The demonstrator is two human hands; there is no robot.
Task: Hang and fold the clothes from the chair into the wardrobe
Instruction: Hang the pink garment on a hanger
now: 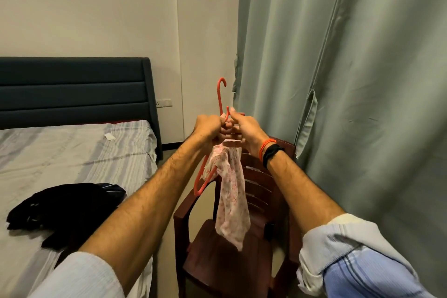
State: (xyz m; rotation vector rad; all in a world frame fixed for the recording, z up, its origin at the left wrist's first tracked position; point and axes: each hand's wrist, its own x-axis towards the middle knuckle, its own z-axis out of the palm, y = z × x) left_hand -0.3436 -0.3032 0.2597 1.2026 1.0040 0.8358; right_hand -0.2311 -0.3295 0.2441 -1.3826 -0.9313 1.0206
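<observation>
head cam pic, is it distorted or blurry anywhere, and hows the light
Head view: wide-angle bending bows the curtain and forearms at the edges; warm, dim, even light with soft shadows and no glare; the left hand and right hand on the red hanger look slightly soft.

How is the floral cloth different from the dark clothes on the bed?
The floral cloth is pale pink with a small print; the dark clothes look black. The cloth hangs in the air above the chair, held up with a red hanger by the left hand and right hand; the dark clothes lie in a loose heap on the bed, and no hand touches them. Both are soft fabric, not yet folded.
</observation>
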